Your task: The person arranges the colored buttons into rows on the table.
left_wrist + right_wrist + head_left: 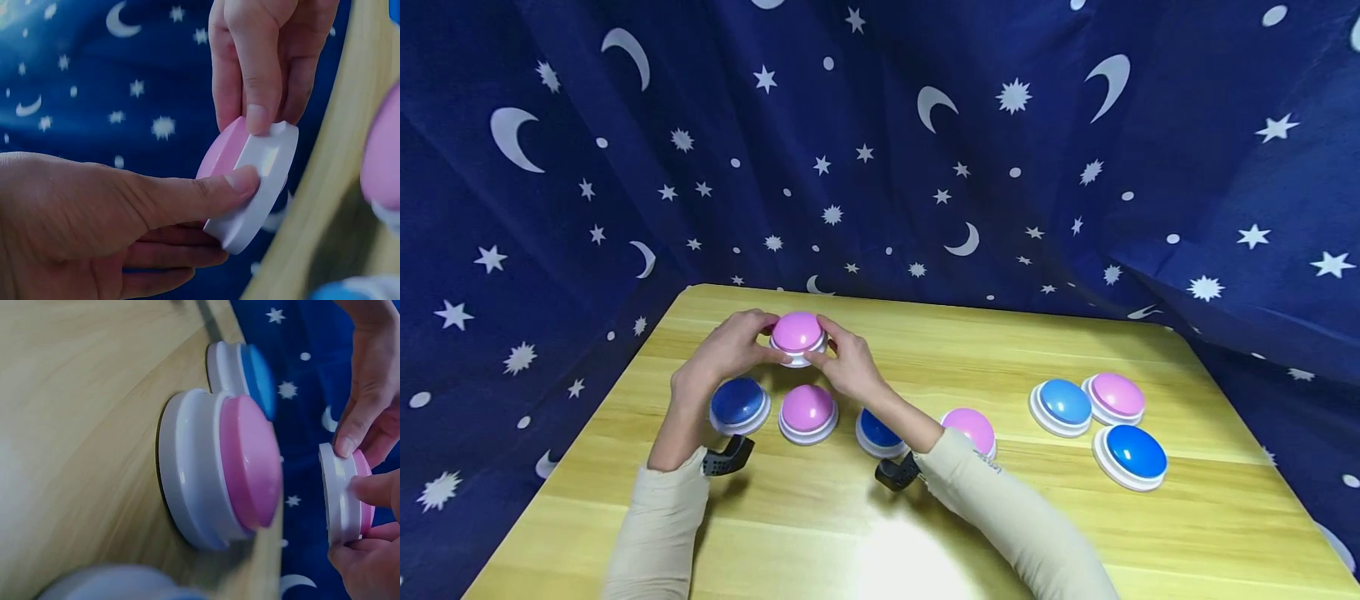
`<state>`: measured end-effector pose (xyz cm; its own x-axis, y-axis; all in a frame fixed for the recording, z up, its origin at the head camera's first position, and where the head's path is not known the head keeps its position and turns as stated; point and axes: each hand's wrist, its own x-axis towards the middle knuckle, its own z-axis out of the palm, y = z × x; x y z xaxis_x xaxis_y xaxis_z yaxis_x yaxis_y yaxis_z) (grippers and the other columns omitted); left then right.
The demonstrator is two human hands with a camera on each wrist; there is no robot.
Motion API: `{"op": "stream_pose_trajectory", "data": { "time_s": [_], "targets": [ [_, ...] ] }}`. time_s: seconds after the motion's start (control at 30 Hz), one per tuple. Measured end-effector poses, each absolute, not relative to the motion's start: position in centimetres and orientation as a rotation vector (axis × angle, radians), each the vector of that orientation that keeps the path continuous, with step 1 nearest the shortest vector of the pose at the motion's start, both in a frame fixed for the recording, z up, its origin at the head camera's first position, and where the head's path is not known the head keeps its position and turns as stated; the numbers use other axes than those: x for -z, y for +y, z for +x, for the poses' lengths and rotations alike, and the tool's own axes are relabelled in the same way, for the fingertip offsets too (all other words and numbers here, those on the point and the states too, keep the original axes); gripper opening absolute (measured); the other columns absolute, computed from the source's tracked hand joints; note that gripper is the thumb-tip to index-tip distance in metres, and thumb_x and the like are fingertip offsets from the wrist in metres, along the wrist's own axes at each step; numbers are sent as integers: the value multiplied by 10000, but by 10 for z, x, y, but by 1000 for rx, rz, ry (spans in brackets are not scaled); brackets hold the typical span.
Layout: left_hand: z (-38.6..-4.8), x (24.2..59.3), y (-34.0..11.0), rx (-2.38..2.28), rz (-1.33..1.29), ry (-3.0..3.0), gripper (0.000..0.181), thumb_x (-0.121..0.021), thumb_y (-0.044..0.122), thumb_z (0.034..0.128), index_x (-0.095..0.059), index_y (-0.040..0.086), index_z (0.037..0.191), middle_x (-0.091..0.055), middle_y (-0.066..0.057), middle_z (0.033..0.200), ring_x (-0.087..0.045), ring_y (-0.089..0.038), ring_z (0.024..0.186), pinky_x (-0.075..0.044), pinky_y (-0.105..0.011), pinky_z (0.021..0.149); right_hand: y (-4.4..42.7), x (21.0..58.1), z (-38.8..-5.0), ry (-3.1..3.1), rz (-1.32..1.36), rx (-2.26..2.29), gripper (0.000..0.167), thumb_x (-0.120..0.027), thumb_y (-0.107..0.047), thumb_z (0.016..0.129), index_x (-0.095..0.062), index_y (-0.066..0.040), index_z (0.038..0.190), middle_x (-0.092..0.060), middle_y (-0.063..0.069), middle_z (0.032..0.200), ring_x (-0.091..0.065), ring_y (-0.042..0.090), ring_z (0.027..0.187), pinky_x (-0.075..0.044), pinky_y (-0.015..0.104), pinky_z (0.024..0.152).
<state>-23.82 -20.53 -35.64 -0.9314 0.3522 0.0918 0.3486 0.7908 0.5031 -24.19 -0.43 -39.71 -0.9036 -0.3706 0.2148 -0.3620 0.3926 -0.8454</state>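
Note:
Both hands hold one pink dome button with a white base (pixel 797 332) above the far left part of the wooden table. My left hand (pixel 735 346) grips its left side, thumb along the white base. From the right, my right hand (pixel 850 362) pinches the same button, its thumb on the base in the left wrist view. Just nearer on the table sit a dark blue button (pixel 737 402) and another pink button (pixel 808 409). A second dark blue button (pixel 878 432) is partly hidden by the right forearm.
A pink button (pixel 970 430) lies partly behind the right sleeve. Farther right, a light blue button (pixel 1061 402), a pink button (pixel 1117 393) and a blue button (pixel 1130 454) sit close together. A dark blue curtain (pixel 880 217) with moons and stars surrounds the table (pixel 790 517).

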Motion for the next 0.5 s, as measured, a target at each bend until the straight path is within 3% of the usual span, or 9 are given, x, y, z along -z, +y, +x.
{"op": "stream_pose_trajectory", "data": {
  "time_s": [0.27,0.5],
  "targets": [
    [-248,373,-237,-834,522,2893,449,-813,135,824,-649,-107,1166,-682,-232,1096,-627,-387,1053,-461,-538,965,-42,404,-253,2566,-586,1410,568,-580,-65,966,-379,21,1490,-479,189,1455,-519,304,1277,-420,349,1054],
    [-255,391,-252,-848,470,2813,494,-807,117,828,-611,-139,1203,-654,-273,1144,-605,-414,1091,-448,-543,986,-54,412,-255,2365,-495,1412,590,-496,-65,991,-285,-11,1539,-370,166,1539,-348,277,1411,-268,356,1151]
  ]
}}
